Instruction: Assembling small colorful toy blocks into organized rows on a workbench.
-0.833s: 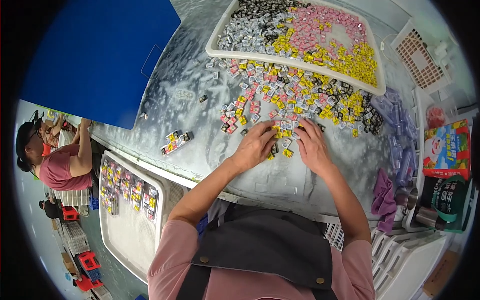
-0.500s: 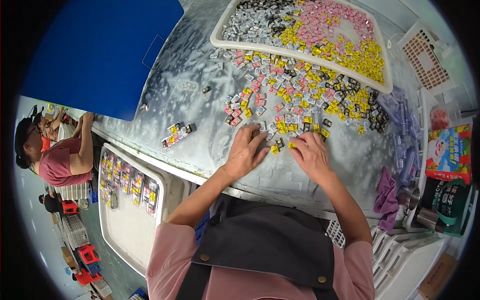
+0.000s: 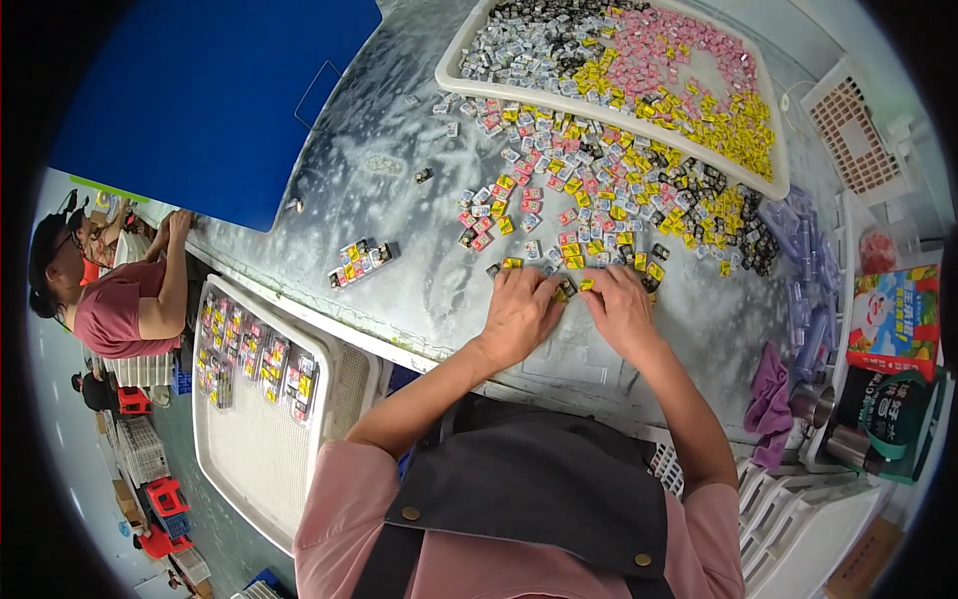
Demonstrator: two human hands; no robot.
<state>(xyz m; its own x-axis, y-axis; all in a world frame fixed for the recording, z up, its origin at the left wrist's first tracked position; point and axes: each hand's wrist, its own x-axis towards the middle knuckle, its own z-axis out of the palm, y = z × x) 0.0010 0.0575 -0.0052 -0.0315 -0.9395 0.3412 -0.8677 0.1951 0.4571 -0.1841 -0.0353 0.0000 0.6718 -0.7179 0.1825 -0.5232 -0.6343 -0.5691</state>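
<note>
My left hand (image 3: 519, 311) and my right hand (image 3: 621, 307) lie side by side, palms down, on the grey worktable (image 3: 399, 230). Their fingertips press on a few small yellow, black and grey packets (image 3: 566, 288) at the near edge of a loose scatter of small coloured packets (image 3: 599, 190). Whether a packet is pinched between the fingers cannot be seen. A short finished row of packets (image 3: 360, 262) lies apart on the table, left of my left hand.
A white tray (image 3: 774, 170) heaped with grey, pink, yellow and black packets stands beyond the scatter. A second white tray (image 3: 339, 369) holding rows of packets sits low on my left. A blue board (image 3: 210, 90) lies far left. Another person (image 3: 115, 299) works at the left. Clear bags (image 3: 803, 270), a purple cloth (image 3: 768, 399) and boxes stand right.
Both hands have drawn slightly toward me and closer together over the near packets; the view has shifted a little.
</note>
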